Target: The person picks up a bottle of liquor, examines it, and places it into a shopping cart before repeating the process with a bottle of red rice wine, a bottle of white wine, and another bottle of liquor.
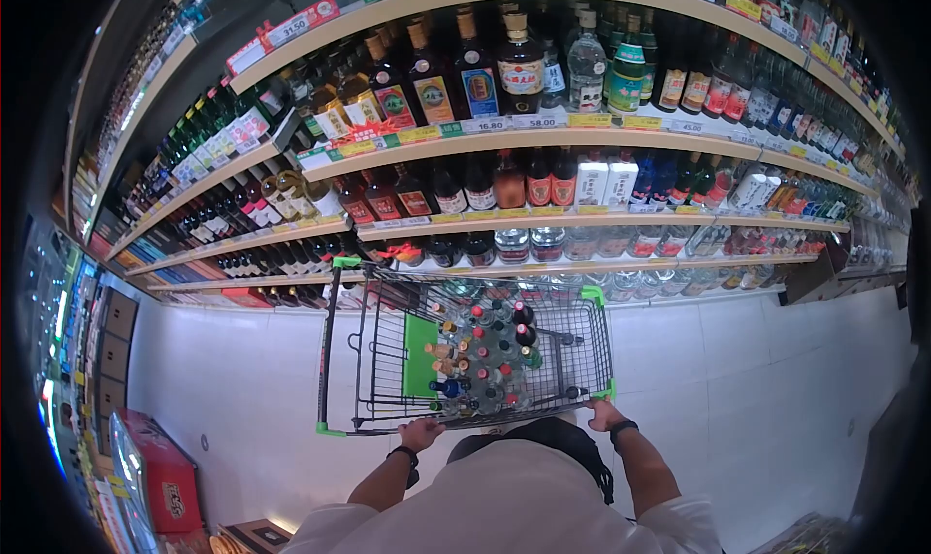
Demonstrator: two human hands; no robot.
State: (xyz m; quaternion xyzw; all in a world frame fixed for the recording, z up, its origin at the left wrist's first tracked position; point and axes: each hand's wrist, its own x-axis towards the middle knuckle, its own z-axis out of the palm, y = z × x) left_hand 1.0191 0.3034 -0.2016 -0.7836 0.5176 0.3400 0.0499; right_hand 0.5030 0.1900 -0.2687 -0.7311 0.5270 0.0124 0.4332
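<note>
A shopping cart (603, 341) with a dark wire basket and green corners stands sideways before me. Near the middle of its close side rail, my left hand (420, 434) is closed on the edge. My right hand (607, 415) grips the same side at the right end, just below the green corner. Several glass bottles (490, 352) with red, dark, blue and tan caps stand close together in the basket. A green panel (420, 355) lies left of them. The fingertips of both hands are partly hidden by the rail.
Long shelves (543, 139) of liquor bottles curve across the far side, with price tags on their edges. White floor tiles (737, 379) stretch to the right of the cart. A red box (173, 486) is at the lower left, near wooden cabinets (116, 346).
</note>
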